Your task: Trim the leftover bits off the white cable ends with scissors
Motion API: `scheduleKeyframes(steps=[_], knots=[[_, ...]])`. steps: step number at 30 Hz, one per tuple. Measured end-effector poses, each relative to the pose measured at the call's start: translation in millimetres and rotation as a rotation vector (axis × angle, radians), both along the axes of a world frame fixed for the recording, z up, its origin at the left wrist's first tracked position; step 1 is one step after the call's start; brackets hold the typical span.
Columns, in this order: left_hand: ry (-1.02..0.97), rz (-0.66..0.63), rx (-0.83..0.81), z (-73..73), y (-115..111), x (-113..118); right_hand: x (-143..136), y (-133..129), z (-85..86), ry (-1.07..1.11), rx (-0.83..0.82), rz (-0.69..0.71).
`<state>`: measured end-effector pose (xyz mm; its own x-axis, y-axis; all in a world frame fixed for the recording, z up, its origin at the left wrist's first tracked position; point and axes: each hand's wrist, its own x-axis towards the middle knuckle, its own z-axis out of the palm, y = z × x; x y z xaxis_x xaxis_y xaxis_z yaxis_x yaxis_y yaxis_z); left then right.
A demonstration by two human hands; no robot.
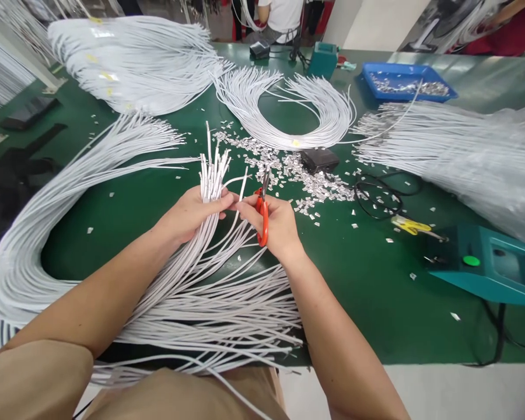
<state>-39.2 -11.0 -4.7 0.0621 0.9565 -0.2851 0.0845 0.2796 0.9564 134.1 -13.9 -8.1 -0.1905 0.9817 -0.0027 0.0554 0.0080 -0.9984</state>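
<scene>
My left hand (196,213) is closed round a bundle of white cables (213,175), their cut ends standing up above the thumb. Orange-handled scissors (263,219) rest in my right hand (277,224), blades pointing up and away. The thumb and fingertips of that hand also pinch a single white cable (244,189) beside the bundle, close to the left fingertips. Below both hands, many loose white cables (210,312) fan out to the right across the table edge. They belong to a thick curved bunch (21,256) on the left.
Small silvery scraps (284,169) litter the green table (359,303) around a black block (319,160). Behind are a coiled cable bunch (289,137), a larger bundle (135,64) and a blue tray (409,81). A teal machine (485,262), yellow-handled tool (411,225) and plastic-wrapped cables (464,140) lie right. A person (284,17) sits beyond.
</scene>
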Motion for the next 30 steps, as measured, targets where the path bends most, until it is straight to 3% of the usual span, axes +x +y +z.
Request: scheduleKeyframes(steps=[3, 7, 9, 13, 17, 21, 24, 27, 30], knots=[[-0.089, 0.101, -0.055, 1.2, 3, -2, -3, -4, -0.1, -0.041, 0.001, 0.022], [-0.151, 0.174, -0.090, -2.5, 7, -5, -7, -7, -2.2, 0.021, 0.122, 0.030], [-0.179, 0.149, -0.113, -3.5, 7, -5, -8, -7, -4.7, 0.023, 0.113, 0.024], [-0.172, 0.020, -0.063, 0.4, 5, -3, -9, -3, -10.4, -0.035, -0.097, -0.005], [-0.095, 0.013, 0.036, 5.6, 2, 1, -5, 2, -9.9, -0.002, -0.210, 0.048], [-0.081, -0.015, 0.045, 8.6, -2, 5, 3, 9, -8.0, 0.194, -0.237, -0.049], [-0.098, -0.074, 0.046, 9.6, -5, 7, 5, 12, -8.7, 0.365, -0.269, 0.006], [-0.072, -0.138, 0.034, 9.6, -7, 8, 4, 10, -7.8, 0.396, -0.258, 0.086], [-0.036, -0.161, 0.020, 8.3, -6, 8, 1, 7, -4.7, 0.351, -0.234, 0.063]])
